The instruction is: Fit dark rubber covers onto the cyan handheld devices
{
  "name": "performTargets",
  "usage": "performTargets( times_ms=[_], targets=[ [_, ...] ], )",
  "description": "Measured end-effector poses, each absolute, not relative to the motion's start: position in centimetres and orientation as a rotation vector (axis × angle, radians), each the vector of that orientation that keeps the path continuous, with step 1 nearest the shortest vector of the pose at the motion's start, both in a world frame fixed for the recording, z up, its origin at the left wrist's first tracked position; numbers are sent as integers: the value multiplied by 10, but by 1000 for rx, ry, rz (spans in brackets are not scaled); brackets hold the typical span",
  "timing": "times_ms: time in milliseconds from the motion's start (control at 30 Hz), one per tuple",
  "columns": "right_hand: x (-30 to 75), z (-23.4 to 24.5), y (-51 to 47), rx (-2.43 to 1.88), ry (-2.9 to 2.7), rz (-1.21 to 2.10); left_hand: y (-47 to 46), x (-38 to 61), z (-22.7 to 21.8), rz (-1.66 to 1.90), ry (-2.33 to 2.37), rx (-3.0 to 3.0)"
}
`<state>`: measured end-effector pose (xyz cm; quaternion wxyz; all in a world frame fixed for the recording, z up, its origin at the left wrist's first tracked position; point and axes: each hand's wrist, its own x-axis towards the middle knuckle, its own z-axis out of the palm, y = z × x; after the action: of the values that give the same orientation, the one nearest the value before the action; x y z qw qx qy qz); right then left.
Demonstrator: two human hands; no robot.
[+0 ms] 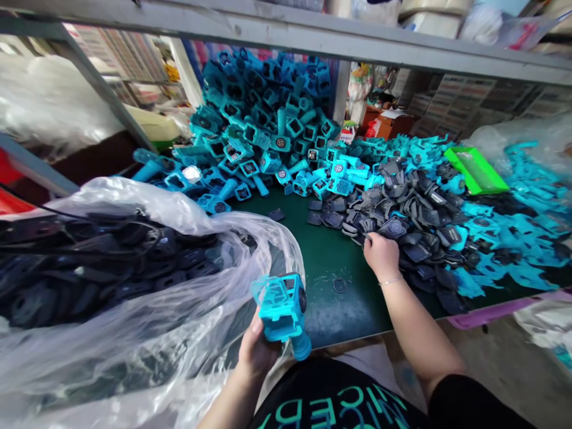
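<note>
My left hand (pixel 257 351) is closed around a turquoise plastic toy body (pixel 281 310) with a short handle, held low over the table's near edge. My right hand (pixel 381 253) reaches into a heap of dark grey plastic plates (pixel 411 220) in the middle of the green table (pixel 330 256); its fingers curl onto one plate at the heap's near edge, though the grip itself is hidden. A small black ring (pixel 340 285) lies on the green surface between my two hands.
A tall pile of turquoise toy bodies (pixel 263 119) fills the back. Flat turquoise parts (pixel 513 238) spread at right beside a green tray (pixel 476 170). A clear plastic bag of dark parts (pixel 111 268) bulges at left. A metal shelf beam (pixel 313 30) crosses overhead.
</note>
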<state>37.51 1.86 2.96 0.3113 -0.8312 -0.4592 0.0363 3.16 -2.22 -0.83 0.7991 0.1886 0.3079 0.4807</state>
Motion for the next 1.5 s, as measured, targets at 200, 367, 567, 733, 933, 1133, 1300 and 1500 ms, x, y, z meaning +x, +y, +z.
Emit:
performTargets(
  times_ms=[200,367,567,733,933,1133,1300,1500],
  targets=[
    [326,37,-14,-1773,-1384,490,-10,60,19,1029,794,458],
    [264,59,-46,-1341,-1744,604,-2,77,27,966,867,470],
    [234,67,-40,-1225,-2064,234,-11,82,17,1066,857,600],
    [227,61,-39,-1190,-2106,166,-21,77,26,1100,930,791],
    [231,44,-41,-1003,-1852,405,-27,70,29,1139,681,707],
    [210,18,-42,-856,-1438,1065,-24,59,25,1169,369,906],
    [189,6,-35,-922,-1425,945,-21,59,17,1238,439,941],
    [211,14,-7,-1080,-1960,879,-5,-9,-6,1106,820,756]
  ],
)
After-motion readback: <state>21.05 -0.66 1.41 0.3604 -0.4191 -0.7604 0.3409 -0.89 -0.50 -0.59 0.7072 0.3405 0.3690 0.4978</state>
